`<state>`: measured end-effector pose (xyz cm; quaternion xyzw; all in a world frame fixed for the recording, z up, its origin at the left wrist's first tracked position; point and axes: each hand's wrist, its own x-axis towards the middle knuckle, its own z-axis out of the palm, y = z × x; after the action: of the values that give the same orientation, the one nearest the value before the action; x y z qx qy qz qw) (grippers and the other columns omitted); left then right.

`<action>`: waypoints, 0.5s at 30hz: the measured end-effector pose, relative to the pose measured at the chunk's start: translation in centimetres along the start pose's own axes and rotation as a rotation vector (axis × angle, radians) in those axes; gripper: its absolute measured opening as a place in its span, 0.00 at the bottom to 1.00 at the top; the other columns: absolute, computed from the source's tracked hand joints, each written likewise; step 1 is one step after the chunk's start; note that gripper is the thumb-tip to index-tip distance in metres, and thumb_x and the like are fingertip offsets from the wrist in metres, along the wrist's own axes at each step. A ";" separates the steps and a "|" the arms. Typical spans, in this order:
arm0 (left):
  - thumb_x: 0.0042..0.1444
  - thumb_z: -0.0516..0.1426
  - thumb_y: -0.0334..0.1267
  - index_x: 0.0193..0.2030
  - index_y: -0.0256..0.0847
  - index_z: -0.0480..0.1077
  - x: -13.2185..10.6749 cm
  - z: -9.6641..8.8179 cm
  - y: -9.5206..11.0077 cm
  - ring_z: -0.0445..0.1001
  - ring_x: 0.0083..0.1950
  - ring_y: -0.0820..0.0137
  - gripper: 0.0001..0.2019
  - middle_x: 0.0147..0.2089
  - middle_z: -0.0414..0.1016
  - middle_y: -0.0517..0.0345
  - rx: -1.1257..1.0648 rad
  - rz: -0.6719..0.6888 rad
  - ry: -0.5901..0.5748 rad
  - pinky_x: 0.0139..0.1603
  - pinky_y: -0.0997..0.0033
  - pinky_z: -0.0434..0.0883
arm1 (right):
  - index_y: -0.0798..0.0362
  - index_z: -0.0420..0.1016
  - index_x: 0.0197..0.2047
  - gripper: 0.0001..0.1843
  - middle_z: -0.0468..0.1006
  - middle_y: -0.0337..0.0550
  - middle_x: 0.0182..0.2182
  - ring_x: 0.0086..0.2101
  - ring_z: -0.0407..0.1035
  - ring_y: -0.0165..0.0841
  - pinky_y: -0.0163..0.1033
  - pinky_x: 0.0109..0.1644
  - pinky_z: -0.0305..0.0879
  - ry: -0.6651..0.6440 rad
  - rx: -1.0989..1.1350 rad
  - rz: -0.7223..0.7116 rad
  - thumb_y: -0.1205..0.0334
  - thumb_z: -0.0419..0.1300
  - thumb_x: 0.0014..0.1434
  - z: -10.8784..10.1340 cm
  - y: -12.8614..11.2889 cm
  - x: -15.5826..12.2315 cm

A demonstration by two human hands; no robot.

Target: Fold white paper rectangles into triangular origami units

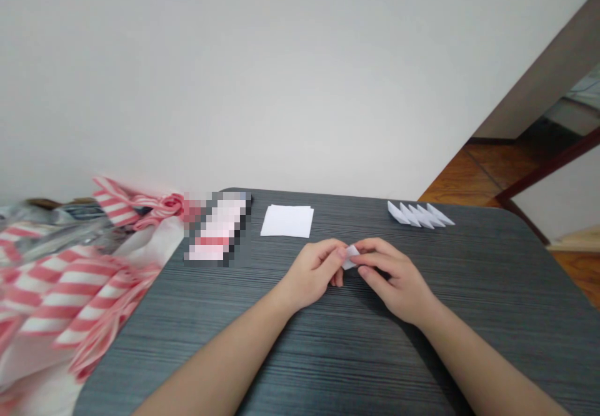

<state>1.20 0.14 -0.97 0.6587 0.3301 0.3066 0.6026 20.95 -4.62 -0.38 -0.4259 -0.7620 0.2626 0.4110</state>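
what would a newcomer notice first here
Probably the left hand and right hand, both at a small white paper above the dark table. Striped red-and-white cloth heaped left of the table likely comes next. Beyond the hands and to their right lies a row of folded white papers.

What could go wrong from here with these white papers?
The small white paper, pinched in the left hand with the right hand at its edge, might slip or crease crookedly. The row of folded pieces lies near the far edge of the table, so a bump might knock some off.
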 end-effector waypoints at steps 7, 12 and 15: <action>0.66 0.51 0.46 0.39 0.38 0.71 0.1 0.1 0.0 0.68 0.20 0.75 0.14 0.19 0.69 0.63 0.079 -0.094 0.007 0.25 0.78 0.64 | 0.49 0.78 0.48 0.13 0.75 0.48 0.44 0.45 0.71 0.37 0.43 0.48 0.70 0.015 0.006 -0.012 0.69 0.56 0.65 0.2 0.4 -0.1; 0.66 0.51 0.45 0.37 0.38 0.69 0.0 0.2 0.1 0.68 0.20 0.75 0.13 0.19 0.69 0.64 0.059 -0.092 -0.008 0.24 0.79 0.63 | 0.49 0.78 0.46 0.12 0.75 0.46 0.40 0.40 0.71 0.34 0.40 0.44 0.69 0.019 0.014 -0.003 0.71 0.56 0.65 0.2 0.5 -0.1; 0.66 0.51 0.45 0.37 0.38 0.69 0.0 0.2 0.5 0.66 0.20 0.75 0.13 0.18 0.68 0.65 0.082 -0.089 -0.013 0.23 0.79 0.62 | 0.49 0.78 0.45 0.13 0.75 0.45 0.39 0.39 0.72 0.33 0.39 0.44 0.68 0.038 0.027 0.010 0.72 0.55 0.65 0.2 0.5 0.0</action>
<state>1.35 -0.01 -0.53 0.6696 0.3673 0.2616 0.5902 21.03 -4.43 -0.84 -0.4289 -0.7485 0.2666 0.4299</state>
